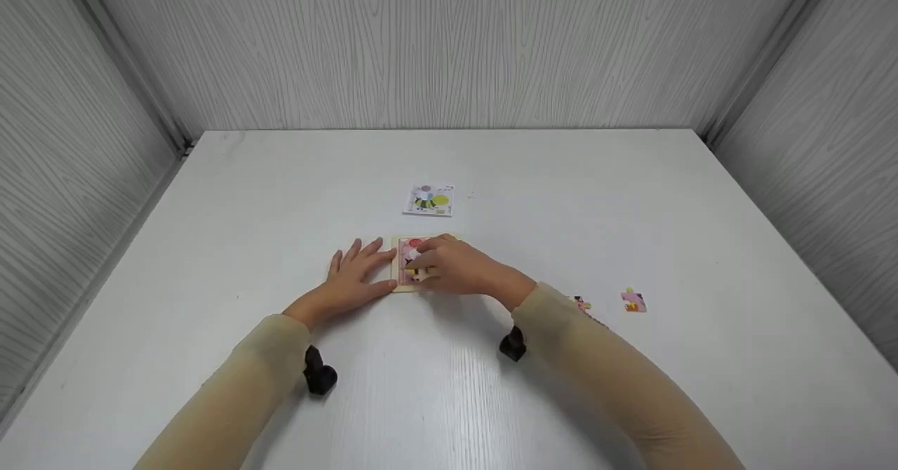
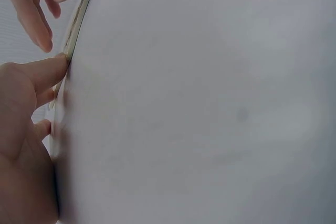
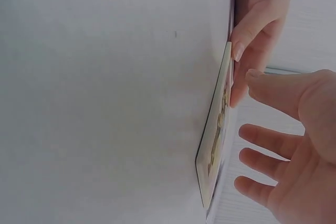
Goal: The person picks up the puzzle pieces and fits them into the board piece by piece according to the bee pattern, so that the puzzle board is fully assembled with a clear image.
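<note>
The left hand (image 1: 354, 280) lies low on the white bench (image 1: 449, 393), its fingers spread and relaxed; its thumb and forefinger touch the near-left part of a small jigsaw tray (image 1: 395, 268), against the pale left rim, while the other fingers fan out over the bench beside it; the left-wrist view shows a digit resting right at the tray's edge. The right hand (image 1: 456, 266) hangs over the right part of the tray and hides much of it; its fingers are loosely bent and parted, and the right-wrist view shows the thumb well apart from three other fingers with nothing gripped between them; whether a fingertip touches the puzzle, I cannot tell. The tray lies flat at the middle of the bench, between the two hands; pink, white and yellow printed parts show inside its frame, but how many pieces are seated is hidden.

Just beyond the tray, well within the bench, lies a square picture card (image 1: 429, 201) printed with a striped bee and round shapes; off to the right, a pink jigsaw piece (image 1: 634, 301) with a yellow tab lies by itself, and more pink printed puzzle parts (image 1: 581, 303) peek out from behind the beige right sleeve (image 1: 603, 365); grey wood-grain panels (image 1: 449, 49) rise behind the bench.
</note>
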The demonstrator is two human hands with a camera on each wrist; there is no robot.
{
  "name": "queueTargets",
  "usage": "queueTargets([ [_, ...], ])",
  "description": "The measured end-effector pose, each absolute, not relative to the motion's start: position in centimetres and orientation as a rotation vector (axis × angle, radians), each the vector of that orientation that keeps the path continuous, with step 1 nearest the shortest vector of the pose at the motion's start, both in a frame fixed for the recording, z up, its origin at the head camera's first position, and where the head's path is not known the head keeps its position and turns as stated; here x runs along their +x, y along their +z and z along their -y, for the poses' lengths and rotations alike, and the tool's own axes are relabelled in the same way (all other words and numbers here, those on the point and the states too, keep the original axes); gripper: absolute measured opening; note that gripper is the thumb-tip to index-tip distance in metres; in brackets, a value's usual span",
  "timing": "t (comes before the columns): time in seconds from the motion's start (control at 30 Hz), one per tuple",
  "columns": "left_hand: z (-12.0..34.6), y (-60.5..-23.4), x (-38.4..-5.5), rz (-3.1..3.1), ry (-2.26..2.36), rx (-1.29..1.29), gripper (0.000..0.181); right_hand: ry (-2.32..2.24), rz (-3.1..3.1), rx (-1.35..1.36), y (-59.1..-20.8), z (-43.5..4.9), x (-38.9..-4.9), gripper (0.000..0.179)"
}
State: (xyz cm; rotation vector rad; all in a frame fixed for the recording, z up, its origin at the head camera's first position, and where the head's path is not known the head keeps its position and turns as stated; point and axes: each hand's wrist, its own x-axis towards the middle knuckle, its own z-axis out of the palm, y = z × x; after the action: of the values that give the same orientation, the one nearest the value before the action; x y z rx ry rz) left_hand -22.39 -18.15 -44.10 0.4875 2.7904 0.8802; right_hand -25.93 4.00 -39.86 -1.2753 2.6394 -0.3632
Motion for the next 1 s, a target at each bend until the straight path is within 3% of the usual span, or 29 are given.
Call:
queueTargets([
  [0.37, 18.1, -44.0, -22.3, -2.777, 0.850, 0.485, 0.062, -0.511, -2.650, -1.080, -39.1, -7.2, -25.6, 0.037],
  [1.0, 18.1, -44.2, -22.4, -2.769, 0.867, 0.461, 0.063, -0.601, -2.691, -1.015, -38.9, -12.6, -25.3, 0.036],
])
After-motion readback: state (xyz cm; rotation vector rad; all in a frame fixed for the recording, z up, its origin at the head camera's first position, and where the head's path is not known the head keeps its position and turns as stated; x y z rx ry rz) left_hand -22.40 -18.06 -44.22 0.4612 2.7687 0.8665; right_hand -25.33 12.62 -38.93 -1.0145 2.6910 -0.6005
